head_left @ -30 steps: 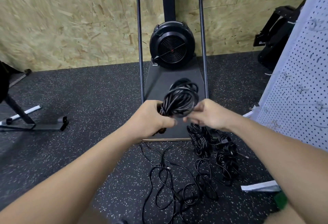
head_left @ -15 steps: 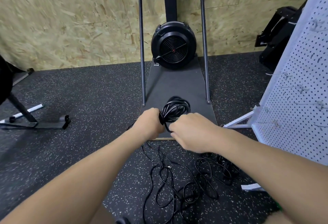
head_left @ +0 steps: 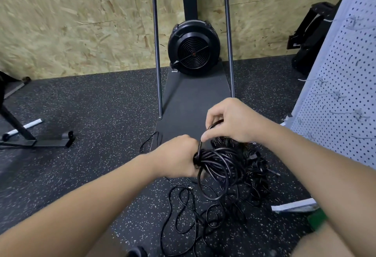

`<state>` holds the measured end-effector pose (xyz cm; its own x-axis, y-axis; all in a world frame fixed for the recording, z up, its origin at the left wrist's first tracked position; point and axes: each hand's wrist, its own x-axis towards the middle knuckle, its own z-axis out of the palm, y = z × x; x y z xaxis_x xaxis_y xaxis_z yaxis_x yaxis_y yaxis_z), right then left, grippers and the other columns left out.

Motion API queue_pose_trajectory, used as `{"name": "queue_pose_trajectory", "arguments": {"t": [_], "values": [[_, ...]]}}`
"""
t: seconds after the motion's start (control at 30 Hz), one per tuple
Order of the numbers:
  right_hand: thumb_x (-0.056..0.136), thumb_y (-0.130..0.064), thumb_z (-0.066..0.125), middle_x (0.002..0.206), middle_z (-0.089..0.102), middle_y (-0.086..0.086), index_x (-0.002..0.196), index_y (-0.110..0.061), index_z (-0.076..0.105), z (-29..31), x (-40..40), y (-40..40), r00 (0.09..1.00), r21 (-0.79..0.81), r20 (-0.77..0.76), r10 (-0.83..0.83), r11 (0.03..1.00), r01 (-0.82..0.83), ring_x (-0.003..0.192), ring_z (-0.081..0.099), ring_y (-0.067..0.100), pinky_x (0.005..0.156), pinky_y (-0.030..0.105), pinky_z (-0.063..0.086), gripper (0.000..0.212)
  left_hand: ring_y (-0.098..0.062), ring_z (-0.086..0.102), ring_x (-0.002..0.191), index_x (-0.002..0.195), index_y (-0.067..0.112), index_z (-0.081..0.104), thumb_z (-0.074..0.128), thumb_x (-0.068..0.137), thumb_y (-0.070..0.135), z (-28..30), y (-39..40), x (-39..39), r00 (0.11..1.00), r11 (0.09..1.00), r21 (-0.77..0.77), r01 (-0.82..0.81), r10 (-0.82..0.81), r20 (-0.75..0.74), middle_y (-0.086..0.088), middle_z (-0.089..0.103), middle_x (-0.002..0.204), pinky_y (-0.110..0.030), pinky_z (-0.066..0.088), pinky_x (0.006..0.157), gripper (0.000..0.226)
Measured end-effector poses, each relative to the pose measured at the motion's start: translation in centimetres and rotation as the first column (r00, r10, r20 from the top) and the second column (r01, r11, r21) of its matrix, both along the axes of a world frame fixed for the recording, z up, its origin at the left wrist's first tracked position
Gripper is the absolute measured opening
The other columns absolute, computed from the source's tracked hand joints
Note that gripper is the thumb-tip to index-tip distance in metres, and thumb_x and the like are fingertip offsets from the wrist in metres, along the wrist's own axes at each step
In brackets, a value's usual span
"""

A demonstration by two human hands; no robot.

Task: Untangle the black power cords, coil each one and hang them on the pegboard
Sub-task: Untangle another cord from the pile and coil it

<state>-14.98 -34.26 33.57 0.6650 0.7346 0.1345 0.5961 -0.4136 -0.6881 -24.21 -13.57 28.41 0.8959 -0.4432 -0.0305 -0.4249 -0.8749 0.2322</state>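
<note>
Looking for any brand or label, I find no writing I can read on anything here. At the far left a black metal stand [head_left: 18, 132] with a white bar is cut off by the frame edge. Moving right, my left hand [head_left: 175, 157] has its fingers curled tight round one side of the coiled black power cord [head_left: 219, 165], gripping the bundle where the loops gather; the fingertips are hidden behind the cord. The coil hangs in the air above the speckled rubber floor [head_left: 91, 114], its loops drooping down and to the right. Behind it stands a black fan machine [head_left: 193, 48] on a dark platform [head_left: 193, 102], its upright post cut off at the top. My right hand [head_left: 234, 122] pinches a single strand of that same cord between thumb and forefinger, just above the coil. Below my hands, loose cords [head_left: 183, 206] lie tangled on the floor, and further bunched cords [head_left: 258, 175] lie partly hidden under my right forearm; I cannot tell how many there are. At the right the white pegboard [head_left: 345, 94] leans out of frame, its wire hooks blurred, with no cord on them.
</note>
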Motion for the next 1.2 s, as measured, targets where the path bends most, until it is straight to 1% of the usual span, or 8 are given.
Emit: {"name": "queue_pose_trajectory", "arguments": {"t": [0.13, 0.33, 0.4, 0.53, 0.63, 0.73, 0.87, 1.2], "values": [[0.085, -0.027, 0.095, 0.084, 0.08, 0.011, 0.083, -0.017, 0.084, -0.5, 1.4, -0.9, 0.976, 0.104, -0.219, 0.009, 0.994, 0.014, 0.074, 0.07, 0.022, 0.074, 0.042, 0.056, 0.015, -0.012, 0.05, 0.058, 0.079, 0.032, 0.052, 0.079, 0.081, 0.035, 2.8, -0.1, -1.0, 0.999, 0.98, -0.199, -0.029, 0.035, 0.026, 0.009, 0.059, 0.064, -0.019, 0.037, 0.057, 0.028], [0.09, -0.003, 0.085, 0.089, 0.082, 0.011, 0.091, -0.005, 0.083, -1.0, 2.8, -2.2, 0.951, 0.12, -0.307, -0.045, 0.989, 0.085, 0.079, 0.075, 0.018, 0.078, 0.036, 0.063, 0.003, -0.02, 0.057, 0.066, 0.093, 0.028, 0.059, 0.078, 0.076, 0.037, 4.4, -0.6, -1.8, 0.987, 0.873, -0.463, -0.152, 0.161, -0.02, 0.007, 0.065, 0.074, -0.039, 0.053, 0.061, 0.027], [0.094, 0.015, 0.071, 0.079, 0.074, 0.01, 0.092, 0.004, 0.076, -1.3, 2.9, -1.9, 0.946, 0.058, -0.315, -0.072, 0.994, 0.095, 0.067, 0.069, 0.004, 0.073, 0.033, 0.058, 0.012, -0.021, 0.051, 0.063, 0.106, 0.026, 0.049, 0.083, 0.076, 0.037, 4.8, -0.5, -1.6, 0.974, 0.805, -0.549, -0.223, 0.212, -0.085, 0.002, 0.067, 0.076, -0.04, 0.047, 0.058, 0.047], [0.104, 0.024, 0.039, 0.044, 0.057, -0.012, 0.093, -0.021, 0.055, -0.4, 0.9, 0.1, 0.893, 0.122, -0.435, -0.114, 0.975, 0.184, 0.047, 0.061, -0.007, 0.057, 0.01, 0.049, 0.05, -0.02, 0.043, 0.061, 0.132, 0.029, 0.034, 0.087, 0.083, 0.015, 5.3, -0.9, -1.6, 0.968, 0.686, -0.683, -0.25, 0.183, -0.171, -0.011, 0.064, 0.074, -0.037, 0.039, 0.056, 0.074], [0.103, -0.004, 0.069, 0.059, 0.062, -0.006, 0.078, -0.014, 0.065, -3.2, 1.3, 1.0, 0.881, 0.037, -0.442, -0.168, 0.978, 0.206, 0.058, 0.052, 0.014, 0.05, 0.018, 0.04, 0.027, -0.018, 0.048, 0.061, 0.139, 0.04, 0.032, 0.082, 0.085, 0.009, 4.8, -0.2, -0.5, 0.945, 0.702, -0.632, -0.327, 0.26, -0.2, -0.022, 0.067, 0.09, -0.043, 0.044, 0.056, 0.08], [0.107, -0.034, 0.069, 0.053, 0.053, -0.006, 0.075, -0.015, 0.077, -5.4, 0.8, 1.5, 0.928, -0.104, -0.269, -0.256, 0.966, 0.236, 0.049, 0.041, 0.014, 0.048, 0.029, 0.032, 0.037, -0.013, 0.055, 0.068, 0.137, 0.035, 0.037, 0.082, 0.085, 0.012, 3.5, 1.0, 0.7, 0.921, 0.718, -0.577, -0.389, 0.301, -0.246, -0.012, 0.07, 0.094, -0.045, 0.051, 0.065, 0.072], [0.108, -0.038, 0.061, 0.065, 0.062, 0.004, 0.084, -0.025, 0.076, -5.7, -1.3, 2.3, 0.988, -0.21, -0.098, -0.123, 0.973, 0.1, 0.056, 0.043, 0.014, 0.057, 0.035, 0.038, 0.031, -0.011, 0.067, 0.092, 0.133, 0.022, 0.045, 0.084, 0.085, 0.022, 2.3, 2.0, 1.7, 0.878, 0.756, -0.452, -0.474, 0.444, -0.179, 0.014, 0.067, 0.106, -0.016, 0.048, 0.071, 0.062], [0.111, -0.03, 0.054, 0.079, 0.048, 0.001, 0.083, -0.022, 0.05, -2.2, -5.7, 3.7, 0.94, -0.438, 0.341, 0.012, 0.887, 0.147, 0.077, 0.052, 0.033, 0.071, 0.039, 0.038, 0.029, -0.043, 0.067, 0.086, 0.104, 0.013, 0.036, 0.075, 0.095, 0.024, -1.2, 1.9, 3.0, 0.804, 0.803, -0.049, -0.595, 0.594, -0.024, -0.01, 0.062, 0.093, -0.043, 0.043, 0.067, 0.042]]}}
